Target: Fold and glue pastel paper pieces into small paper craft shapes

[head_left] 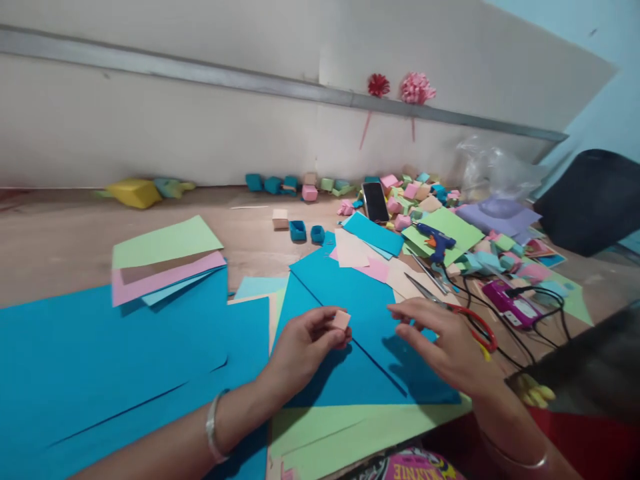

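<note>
My left hand (305,347) is closed, pinching a small folded pink paper piece (342,319) between thumb and fingertips. It hovers over a large blue paper sheet (350,293) that has a dark crease line across it. My right hand (445,343) is just to the right, fingers stretched out and apart, holding nothing, above the same blue sheet. Red-handled scissors (475,327) lie right beside my right hand's knuckles.
Big blue sheets (100,373) cover the left. A stack of green and pink paper (165,260) lies behind them. A blue glue gun (436,240), a phone (375,201), several small paper cubes (300,230), a pink device (510,305) with black cables and a plastic bag (495,173) sit at the right.
</note>
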A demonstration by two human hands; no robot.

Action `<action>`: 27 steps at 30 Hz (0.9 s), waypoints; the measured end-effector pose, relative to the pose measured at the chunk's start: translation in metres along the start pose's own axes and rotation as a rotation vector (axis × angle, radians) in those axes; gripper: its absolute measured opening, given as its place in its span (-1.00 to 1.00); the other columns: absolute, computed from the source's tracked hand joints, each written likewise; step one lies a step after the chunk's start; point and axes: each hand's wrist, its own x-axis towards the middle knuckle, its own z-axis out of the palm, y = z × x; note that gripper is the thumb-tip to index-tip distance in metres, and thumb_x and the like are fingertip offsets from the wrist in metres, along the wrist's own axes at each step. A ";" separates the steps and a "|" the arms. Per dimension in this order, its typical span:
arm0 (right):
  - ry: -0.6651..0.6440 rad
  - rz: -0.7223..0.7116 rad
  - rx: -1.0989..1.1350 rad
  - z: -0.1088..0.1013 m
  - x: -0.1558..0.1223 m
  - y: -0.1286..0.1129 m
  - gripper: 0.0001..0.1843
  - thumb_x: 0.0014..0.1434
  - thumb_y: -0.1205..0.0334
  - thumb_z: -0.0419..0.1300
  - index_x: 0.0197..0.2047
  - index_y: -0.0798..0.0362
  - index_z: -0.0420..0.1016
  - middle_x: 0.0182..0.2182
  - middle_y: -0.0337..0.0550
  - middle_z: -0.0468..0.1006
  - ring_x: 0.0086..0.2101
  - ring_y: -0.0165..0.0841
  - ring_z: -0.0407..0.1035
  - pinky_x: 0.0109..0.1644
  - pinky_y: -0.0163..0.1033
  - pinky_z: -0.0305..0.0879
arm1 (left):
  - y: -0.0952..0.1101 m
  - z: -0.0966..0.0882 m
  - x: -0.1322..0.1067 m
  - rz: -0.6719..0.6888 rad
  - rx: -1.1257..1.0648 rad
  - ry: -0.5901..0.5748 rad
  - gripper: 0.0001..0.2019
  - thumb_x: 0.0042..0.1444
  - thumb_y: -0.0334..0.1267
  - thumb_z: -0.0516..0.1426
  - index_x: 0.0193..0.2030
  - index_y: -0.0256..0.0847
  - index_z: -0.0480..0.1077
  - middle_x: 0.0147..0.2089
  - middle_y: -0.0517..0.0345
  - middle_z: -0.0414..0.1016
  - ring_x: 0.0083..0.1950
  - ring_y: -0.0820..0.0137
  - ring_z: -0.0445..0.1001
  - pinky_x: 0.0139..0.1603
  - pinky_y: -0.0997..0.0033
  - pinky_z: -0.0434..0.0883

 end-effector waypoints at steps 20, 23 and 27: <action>0.163 0.092 0.133 0.053 0.008 -0.043 -0.73 0.23 0.11 0.19 -0.46 0.05 0.45 -0.55 -0.25 0.48 -0.53 -0.43 0.31 -0.44 -0.33 0.22 | -0.003 0.000 -0.006 0.169 0.213 -0.083 -0.77 0.13 -0.17 0.15 -0.14 -0.26 0.43 -0.26 0.03 0.58 -0.33 0.36 0.55 -0.30 0.39 0.48; 0.258 -0.140 -0.088 0.057 -0.001 -0.045 -0.78 0.28 0.21 0.16 -0.41 0.05 0.48 -0.51 -0.20 0.53 -0.47 -0.41 0.37 -0.35 -0.29 0.23 | -0.006 0.000 -0.007 0.142 0.158 -0.065 -0.72 0.12 -0.20 0.15 -0.06 -0.21 0.27 -0.32 0.09 0.57 -0.37 0.36 0.56 -0.35 0.38 0.50; 0.275 -0.308 -0.277 0.057 -0.007 -0.048 -0.82 0.27 0.30 0.17 -0.39 0.05 0.49 -0.50 -0.17 0.54 -0.44 -0.39 0.38 -0.31 -0.25 0.22 | -0.007 0.000 -0.010 0.124 0.134 -0.063 -0.77 0.14 -0.22 0.12 -0.15 -0.13 0.12 -0.38 0.21 0.53 -0.43 0.38 0.55 -0.45 0.45 0.46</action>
